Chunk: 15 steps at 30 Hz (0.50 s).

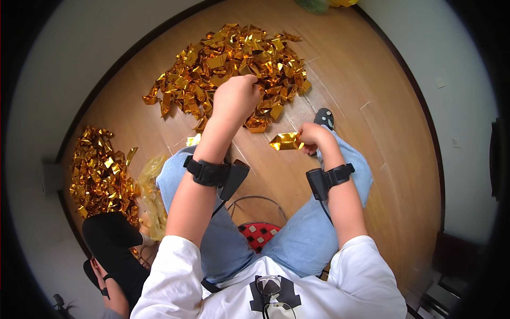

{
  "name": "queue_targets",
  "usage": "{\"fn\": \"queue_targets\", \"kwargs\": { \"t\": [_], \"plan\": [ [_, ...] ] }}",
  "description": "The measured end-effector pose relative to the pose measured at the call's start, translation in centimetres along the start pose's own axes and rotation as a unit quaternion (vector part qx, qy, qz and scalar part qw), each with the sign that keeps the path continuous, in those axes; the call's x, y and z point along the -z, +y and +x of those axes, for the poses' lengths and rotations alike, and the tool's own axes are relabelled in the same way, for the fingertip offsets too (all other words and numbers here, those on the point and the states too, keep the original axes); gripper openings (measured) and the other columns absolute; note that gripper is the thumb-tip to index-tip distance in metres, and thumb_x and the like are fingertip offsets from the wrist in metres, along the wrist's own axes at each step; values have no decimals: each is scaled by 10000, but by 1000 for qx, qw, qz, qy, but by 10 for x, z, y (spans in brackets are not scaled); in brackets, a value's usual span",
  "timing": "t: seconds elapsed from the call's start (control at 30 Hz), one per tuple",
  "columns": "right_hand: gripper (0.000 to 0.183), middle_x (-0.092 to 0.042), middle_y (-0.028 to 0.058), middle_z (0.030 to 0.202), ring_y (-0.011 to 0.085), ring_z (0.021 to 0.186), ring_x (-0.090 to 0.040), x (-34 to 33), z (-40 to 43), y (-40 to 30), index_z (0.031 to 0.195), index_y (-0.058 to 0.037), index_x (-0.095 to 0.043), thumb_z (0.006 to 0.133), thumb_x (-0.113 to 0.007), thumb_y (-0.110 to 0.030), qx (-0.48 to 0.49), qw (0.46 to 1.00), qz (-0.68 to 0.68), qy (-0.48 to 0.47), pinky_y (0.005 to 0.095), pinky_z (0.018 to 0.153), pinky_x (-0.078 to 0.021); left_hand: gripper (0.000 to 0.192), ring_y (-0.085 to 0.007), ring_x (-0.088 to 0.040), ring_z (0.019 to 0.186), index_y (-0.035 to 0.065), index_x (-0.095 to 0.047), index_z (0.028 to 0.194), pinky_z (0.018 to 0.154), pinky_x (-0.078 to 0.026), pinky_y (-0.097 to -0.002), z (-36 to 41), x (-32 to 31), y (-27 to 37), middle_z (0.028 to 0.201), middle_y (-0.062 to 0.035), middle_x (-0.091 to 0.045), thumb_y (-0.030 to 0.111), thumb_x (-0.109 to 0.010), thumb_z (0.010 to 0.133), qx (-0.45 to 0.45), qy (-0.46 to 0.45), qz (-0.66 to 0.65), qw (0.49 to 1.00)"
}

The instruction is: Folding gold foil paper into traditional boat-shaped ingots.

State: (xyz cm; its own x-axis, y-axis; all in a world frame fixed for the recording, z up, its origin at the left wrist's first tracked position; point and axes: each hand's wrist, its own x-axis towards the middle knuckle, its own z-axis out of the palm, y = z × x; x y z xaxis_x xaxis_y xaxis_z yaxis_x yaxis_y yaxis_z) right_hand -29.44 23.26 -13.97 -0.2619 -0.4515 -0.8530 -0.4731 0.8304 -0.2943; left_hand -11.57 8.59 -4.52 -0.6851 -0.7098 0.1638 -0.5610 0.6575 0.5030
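My left hand (238, 95) reaches out over the near side of a large pile of folded gold foil paper ingots (217, 60). Its fingers are curled and mostly hidden behind the back of the hand, so whether it holds anything cannot be told. Lower and to the right, my right hand (313, 136) grips one end of a shiny gold foil paper ingot (285, 141), held above the wooden floor beside my right knee. The rest of the ingot points left, towards the space between my legs.
A second pile of gold foil pieces (103, 171) lies at the left, with a yellowish plastic bag (153, 191) beside it. Another person's black-clad leg (113, 229) and hands are at lower left. I sit on a red patterned stool (258, 235). Plastic bags (314, 4) lie at the far wall.
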Motion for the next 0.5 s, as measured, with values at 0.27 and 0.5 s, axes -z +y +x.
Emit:
{"fn": "queue_targets", "kwargs": {
  "t": [0.27,0.5],
  "plan": [
    [654,-636,175,1028,230,842,-649,3,0,-55,1372,32,-231,922,-537,-330,285,802,513,114,334,720,-549,273,-108,-617,657,4,-654,1026,615,-486,-245,5,56,-48,778,-85,-675,212,-545,887,127,161,-125,971],
    [638,-629,132,1051,171,869,-626,4,-21,-80,1338,-6,-343,910,-533,-439,343,794,502,13,288,753,-529,263,-214,-641,739,51,-675,986,689,-491,-302,0,61,-51,826,-118,-669,237,-556,844,157,164,-176,958]
  ]
}}
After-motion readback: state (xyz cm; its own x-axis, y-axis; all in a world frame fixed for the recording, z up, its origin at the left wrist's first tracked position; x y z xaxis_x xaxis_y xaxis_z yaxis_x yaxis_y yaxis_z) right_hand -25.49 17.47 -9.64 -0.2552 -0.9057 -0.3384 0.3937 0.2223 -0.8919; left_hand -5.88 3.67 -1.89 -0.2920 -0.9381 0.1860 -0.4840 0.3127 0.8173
